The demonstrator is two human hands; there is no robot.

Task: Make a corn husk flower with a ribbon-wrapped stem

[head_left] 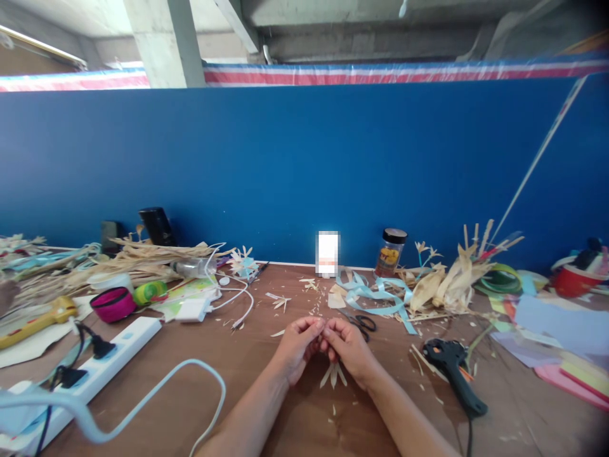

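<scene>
My left hand [299,348] and my right hand [348,350] meet over the middle of the table, thumbs and fingertips pinched together. Whatever sits between the fingertips is too small or hidden to make out. Just below them shows a fan of pale, pointed husk petals [333,376]; whether it is held or lies on the wood I cannot tell. Behind my right hand lie black-handled scissors [365,325], partly covered by it. Small husk scraps [280,301] are scattered beyond the fingers.
To the right rest a black glue gun [451,371], dried corn husks [447,289] and coloured paper [561,324]. Light-blue ribbon [375,301] curls before a dark-lidded jar [391,252]. On the left, a white power strip [95,381] and cables cross the table. A blue partition [266,171] stands behind.
</scene>
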